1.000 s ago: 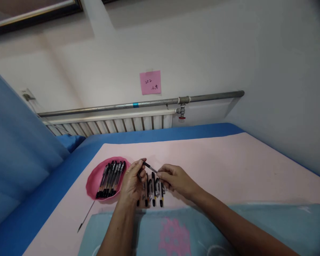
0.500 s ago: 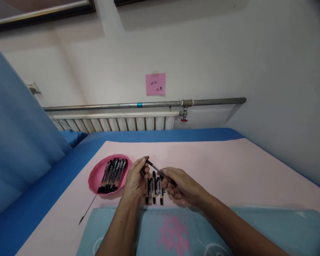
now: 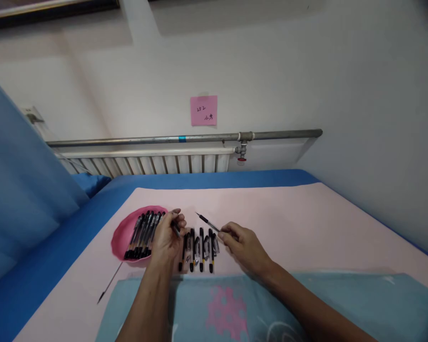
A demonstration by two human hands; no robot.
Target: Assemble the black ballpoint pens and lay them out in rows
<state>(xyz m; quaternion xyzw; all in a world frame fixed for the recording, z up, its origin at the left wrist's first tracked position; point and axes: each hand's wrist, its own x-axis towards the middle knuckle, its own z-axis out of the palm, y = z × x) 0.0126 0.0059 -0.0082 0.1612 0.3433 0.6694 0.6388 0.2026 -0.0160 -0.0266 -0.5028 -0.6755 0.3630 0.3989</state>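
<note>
- The right hand [image 3: 243,244] is closing thumb and forefinger narrowly on the back end of a pen [image 3: 209,223], which is lying at one o'clock of the pen row [image 3: 201,251]; its tip is pointing towards ten o'clock, seemingly held so to leave the front end free.
- The left hand [image 3: 166,237], at the row's nine o'clock, is curling its fingers loosely round a dark slender piece [image 3: 175,228], mostly hidden, perhaps to keep it ready near the pen.
- The row's pens are lying side by side with ends pointing to twelve and six, probably for easy picking; clear caps [image 3: 197,247] and small metal bits [image 3: 196,262] are sitting among them.
- Beyond the left hand, towards nine o'clock, a pink bowl [image 3: 117,237] is gathering more pens [image 3: 141,235], apparently to stop them rolling.
- A thin rod [image 3: 109,284] is lying at the bowl's seven o'clock.
- The bowl is showing a wavy rim, seemingly of plastic; the pens are combining black ends with see-through barrels; the pink table cover [image 3: 271,213] is looking smooth and matt, the teal cloth [image 3: 271,294] soft.
</note>
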